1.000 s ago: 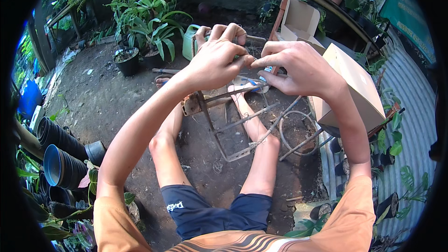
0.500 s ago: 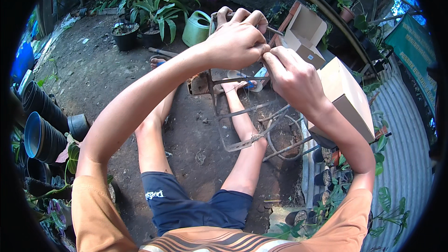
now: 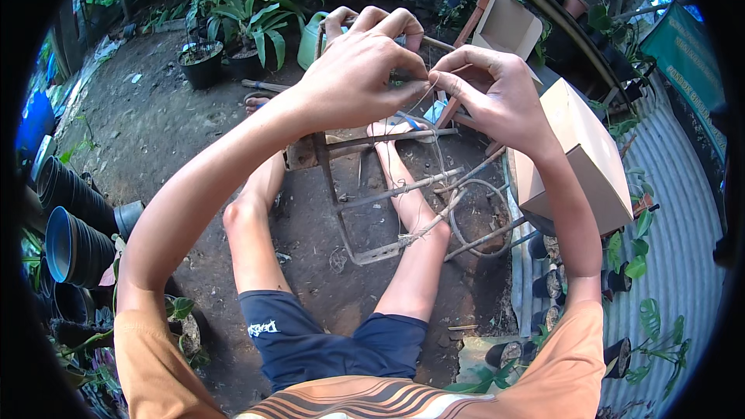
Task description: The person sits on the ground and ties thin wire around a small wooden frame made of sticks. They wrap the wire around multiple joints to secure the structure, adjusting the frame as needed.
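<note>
A rusty metal frame (image 3: 372,200) with several crossbars stands between my legs, its lower corner close to my knee. At its far upper end, my left hand (image 3: 365,70) is closed, with the fingers curled over the top and the thumb and forefinger pinching a thin wire (image 3: 441,140). My right hand (image 3: 497,97) meets it from the right, thumb and forefinger pinched on the same strand. From the fingertips the wire hangs down toward the crossbars, where tangled strands are wound on. What the left hand's other fingers rest on is partly hidden.
A cardboard box (image 3: 582,155) stands right of my right forearm, with an open carton (image 3: 508,27) beyond. A green watering can (image 3: 309,43) and potted plants (image 3: 203,62) are at the back. Stacked black pots (image 3: 74,244) lie left; corrugated sheeting (image 3: 667,264) lies right.
Both hands have shifted slightly; my right hand's fingers have opened into a rounder pinch. The metal frame has moved a little left and lower in view.
</note>
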Motion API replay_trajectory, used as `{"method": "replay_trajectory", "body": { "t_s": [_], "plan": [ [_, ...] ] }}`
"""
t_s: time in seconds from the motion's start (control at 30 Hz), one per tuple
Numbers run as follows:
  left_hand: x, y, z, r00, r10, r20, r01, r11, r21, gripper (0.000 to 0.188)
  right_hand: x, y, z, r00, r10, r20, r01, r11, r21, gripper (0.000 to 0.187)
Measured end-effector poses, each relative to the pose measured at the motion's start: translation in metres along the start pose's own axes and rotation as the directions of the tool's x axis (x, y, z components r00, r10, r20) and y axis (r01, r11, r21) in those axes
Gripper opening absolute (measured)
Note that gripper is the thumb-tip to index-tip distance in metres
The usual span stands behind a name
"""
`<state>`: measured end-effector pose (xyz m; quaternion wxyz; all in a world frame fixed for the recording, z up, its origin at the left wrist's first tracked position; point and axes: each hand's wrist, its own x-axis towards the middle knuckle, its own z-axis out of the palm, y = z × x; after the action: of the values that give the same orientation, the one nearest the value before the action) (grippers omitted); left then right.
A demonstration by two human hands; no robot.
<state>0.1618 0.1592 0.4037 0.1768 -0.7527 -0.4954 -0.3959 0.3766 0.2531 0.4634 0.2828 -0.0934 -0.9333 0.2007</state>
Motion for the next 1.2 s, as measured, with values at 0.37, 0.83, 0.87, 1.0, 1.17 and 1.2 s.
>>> {"method": "replay_trajectory", "body": {
  "t_s": [0.37, 0.83, 0.87, 1.0, 1.17, 1.2],
  "plan": [
    [-0.007, -0.005, -0.005, 0.998, 0.062, -0.003, -0.062, 0.995, 0.073, 0.023, 0.002, 0.0, 0.005, 0.656, -0.634, 0.411, 0.729, 0.39, -0.563, 0.032],
    [-0.014, 0.005, -0.015, 0.993, 0.092, 0.078, -0.088, 0.995, -0.046, 0.03, -0.005, 0.007, 0.02, 0.997, 0.018, 0.081, -0.076, 0.581, 0.81, 0.019],
    [-0.014, 0.004, -0.015, 0.995, 0.085, 0.06, -0.081, 0.994, -0.068, 0.03, -0.003, 0.001, 0.011, 0.99, -0.036, 0.136, -0.071, 0.707, 0.704, 0.02],
    [-0.013, 0.004, -0.012, 0.994, 0.094, 0.056, -0.086, 0.987, -0.139, 0.029, 0.01, -0.022, -0.02, 0.907, -0.309, 0.287, 0.278, 0.95, 0.144, 0.022],
    [-0.009, 0.011, -0.006, 0.997, 0.051, 0.052, -0.044, 0.99, -0.132, 0.027, 0.033, -0.015, -0.009, 0.991, -0.132, 0.026, 0.098, 0.846, 0.524, 0.023],
    [-0.008, 0.013, -0.007, 0.996, 0.06, 0.058, -0.053, 0.992, -0.113, 0.027, 0.038, -0.009, -0.007, 0.991, 0.119, 0.058, -0.126, 0.72, 0.682, 0.026]
  ]
}}
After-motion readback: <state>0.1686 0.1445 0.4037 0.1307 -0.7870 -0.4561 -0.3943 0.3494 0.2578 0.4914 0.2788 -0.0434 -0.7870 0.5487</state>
